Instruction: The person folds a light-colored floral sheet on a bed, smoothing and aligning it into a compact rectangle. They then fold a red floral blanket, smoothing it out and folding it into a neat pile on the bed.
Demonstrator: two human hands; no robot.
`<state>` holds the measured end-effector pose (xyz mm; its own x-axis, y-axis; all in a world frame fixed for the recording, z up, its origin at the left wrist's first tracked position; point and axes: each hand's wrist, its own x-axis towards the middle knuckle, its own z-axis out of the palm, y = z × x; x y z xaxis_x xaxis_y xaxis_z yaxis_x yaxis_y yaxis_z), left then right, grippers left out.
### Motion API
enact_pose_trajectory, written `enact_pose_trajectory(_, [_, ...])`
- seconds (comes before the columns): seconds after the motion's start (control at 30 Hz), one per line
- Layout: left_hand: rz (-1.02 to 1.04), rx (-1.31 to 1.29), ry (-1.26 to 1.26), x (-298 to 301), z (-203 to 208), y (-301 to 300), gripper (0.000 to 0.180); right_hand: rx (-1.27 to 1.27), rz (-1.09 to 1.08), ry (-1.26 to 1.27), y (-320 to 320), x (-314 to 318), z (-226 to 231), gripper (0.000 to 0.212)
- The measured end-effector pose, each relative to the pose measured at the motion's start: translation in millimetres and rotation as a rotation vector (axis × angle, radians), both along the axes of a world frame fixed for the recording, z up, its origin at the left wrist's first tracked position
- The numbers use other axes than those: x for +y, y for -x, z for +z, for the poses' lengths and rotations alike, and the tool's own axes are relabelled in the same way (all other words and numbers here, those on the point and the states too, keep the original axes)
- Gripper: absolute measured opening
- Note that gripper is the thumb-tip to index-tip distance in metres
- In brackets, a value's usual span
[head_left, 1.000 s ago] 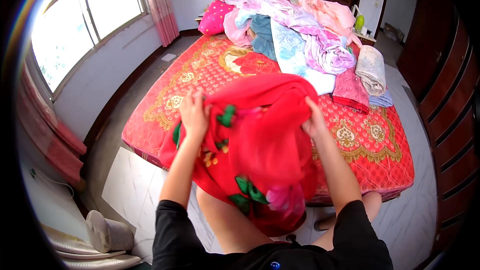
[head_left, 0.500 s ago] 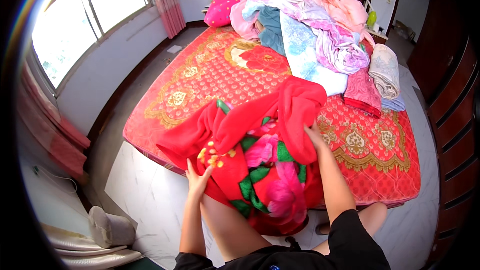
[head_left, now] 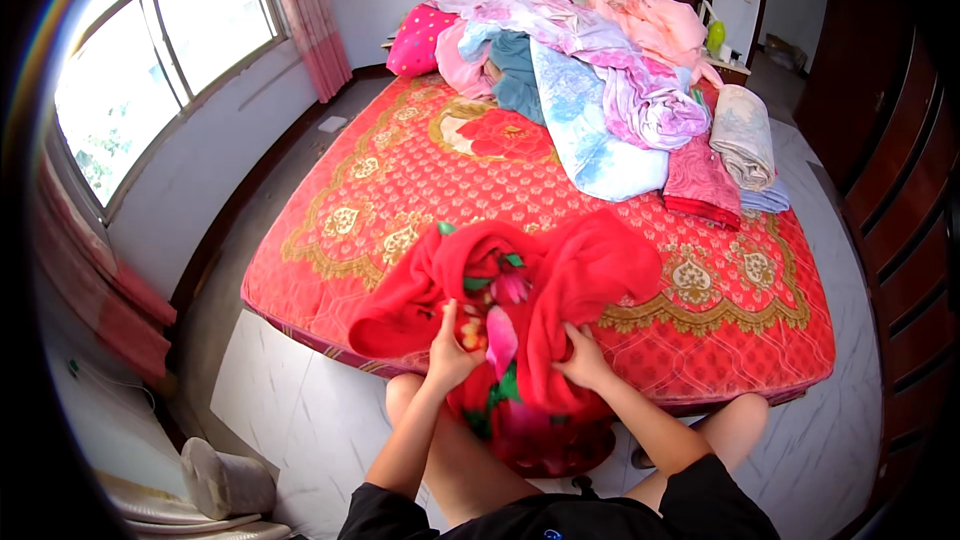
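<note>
A thick red floral blanket (head_left: 590,280) is bunched at the bed's near edge, its lower folds hanging between my knees. Plain red cloth is turned outward, while pink flowers and green leaves show in the middle fold. My left hand (head_left: 452,354) holds the left side of this fold, thumb and forefinger apart with cloth between them; its other fingers are mostly hidden. On the right side, my right hand (head_left: 584,358) holds the plain red part, its thumb toward the middle.
A red and gold patterned mattress (head_left: 350,210) lies before me. Piled bedding (head_left: 590,90), a polka-dot pillow (head_left: 420,40) and a rolled beige quilt (head_left: 743,138) lie toward its far end. A grey padded stool (head_left: 228,480) stands at lower left. Dark wooden doors (head_left: 890,210) are at right.
Both hands have come closer together, my left moving right and my right moving left and down. The blanket is gathered narrower and its raised right fold has sunk. The view has shifted slightly.
</note>
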<state>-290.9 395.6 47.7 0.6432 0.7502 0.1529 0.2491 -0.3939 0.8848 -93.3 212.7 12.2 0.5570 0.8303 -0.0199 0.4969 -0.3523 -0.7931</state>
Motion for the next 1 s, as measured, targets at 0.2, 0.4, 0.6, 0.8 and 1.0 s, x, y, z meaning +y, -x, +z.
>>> enact_pose_trajectory(0.2, [-0.328,-0.247,0.104,-52.5,49.5,-22.4,0.079,0.066,-0.086,-0.516,25.2,-64.8,1.1,0.07])
enact_pose_trajectory(0.4, [-0.318,-0.465,-0.306,22.0,144.1,-171.2,0.074,-0.299,-0.241,-0.721,-115.6,19.5,73.2,0.073])
enact_pose_trajectory(0.6, [-0.024,-0.471,-0.731,151.4,199.2,-331.6,0.078,-0.567,-0.269,-0.728,-302.4,151.9,184.8,0.077])
enact_pose_trajectory(0.8, [0.0,0.34,-0.577,114.0,24.8,-335.7,0.067,-0.453,-0.416,0.03,-338.3,136.3,41.9,0.062])
enact_pose_trajectory(1.0, [-0.002,0.367,-0.423,73.4,-61.2,-271.4,0.064,-0.54,-0.479,0.024,-303.0,98.7,-60.6,0.056])
